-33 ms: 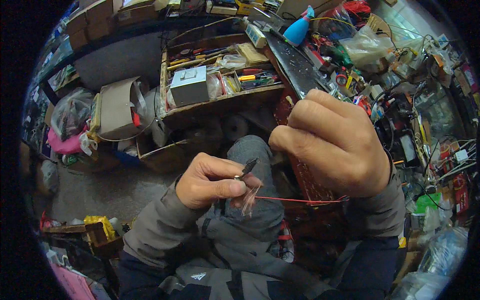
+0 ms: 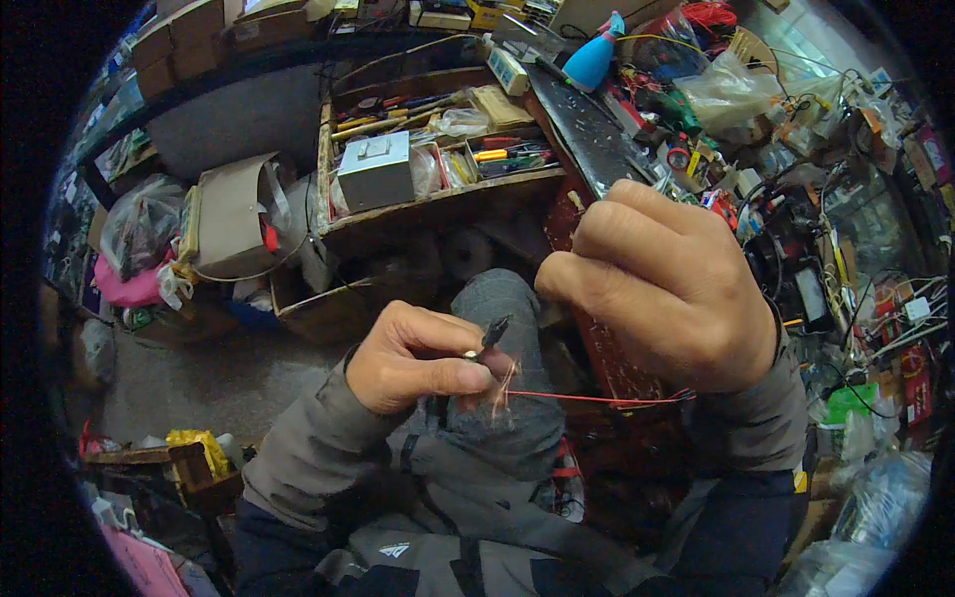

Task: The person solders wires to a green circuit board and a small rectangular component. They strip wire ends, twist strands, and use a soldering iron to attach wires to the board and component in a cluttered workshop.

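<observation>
Between the thumb and fingers of my left hand (image 2: 413, 363), a small black connector-like piece (image 2: 494, 331) is pinched, its exact kind unclear. Fine hair-like wire strands (image 2: 504, 393) hang by the fingertips. From there a thin red wire (image 2: 577, 398) runs right, its far end in front of my right sleeve. My right hand (image 2: 662, 284) is raised higher and curled with thumb against the fingers; its back hides whatever the fingertips may hold. Below my hands is my grey trouser leg (image 2: 497, 298).
Ahead stands a wooden drawer (image 2: 448, 204) of tools with a grey metal box (image 2: 376, 169) on it. A black board (image 2: 587, 129) and blue spray bottle (image 2: 594, 58) lie beyond my right hand. Cluttered cables and parts (image 2: 796, 229) fill the right. A cardboard box (image 2: 234, 214) sits left.
The fine strands at my left fingertips have shifted slightly to the right and look more orange. My right hand keeps its place.
</observation>
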Tool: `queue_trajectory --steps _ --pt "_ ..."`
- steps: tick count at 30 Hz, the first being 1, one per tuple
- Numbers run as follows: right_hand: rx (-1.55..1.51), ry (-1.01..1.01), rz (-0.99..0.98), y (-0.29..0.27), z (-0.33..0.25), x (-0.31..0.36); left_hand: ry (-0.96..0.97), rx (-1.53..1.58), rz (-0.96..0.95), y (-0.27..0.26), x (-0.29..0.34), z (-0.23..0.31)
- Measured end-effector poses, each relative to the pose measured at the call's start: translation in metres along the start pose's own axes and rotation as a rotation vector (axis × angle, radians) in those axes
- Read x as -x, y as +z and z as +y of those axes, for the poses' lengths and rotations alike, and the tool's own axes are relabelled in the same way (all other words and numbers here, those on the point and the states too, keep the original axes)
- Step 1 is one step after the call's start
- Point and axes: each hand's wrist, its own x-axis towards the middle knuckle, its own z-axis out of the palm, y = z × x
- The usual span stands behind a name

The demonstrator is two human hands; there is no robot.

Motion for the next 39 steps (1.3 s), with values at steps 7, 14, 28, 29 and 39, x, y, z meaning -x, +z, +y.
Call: queue_trajectory --steps 7,14,28,29,39 --pt "0.006 -0.004 -0.022 -0.008 0.001 0.001 0.017 -0.130 -0.006 -0.008 -0.003 0.005" --pt "0.028 -0.016 -0.017 -0.010 -0.001 -0.001 -0.045 0.247 -0.035 0.000 -0.002 0.004" --pt "0.040 0.032 -0.067 -0.016 -0.004 0.001 0.065 0.131 0.219 0.012 -0.013 -0.010" --pt "0.047 0.036 -0.066 -0.015 -0.004 0.002 0.096 0.128 0.221 0.013 -0.014 -0.011" --pt "-0.056 0.326 -0.175 -0.017 0.000 0.011 0.399 -0.142 0.289 0.009 -0.014 -0.011"
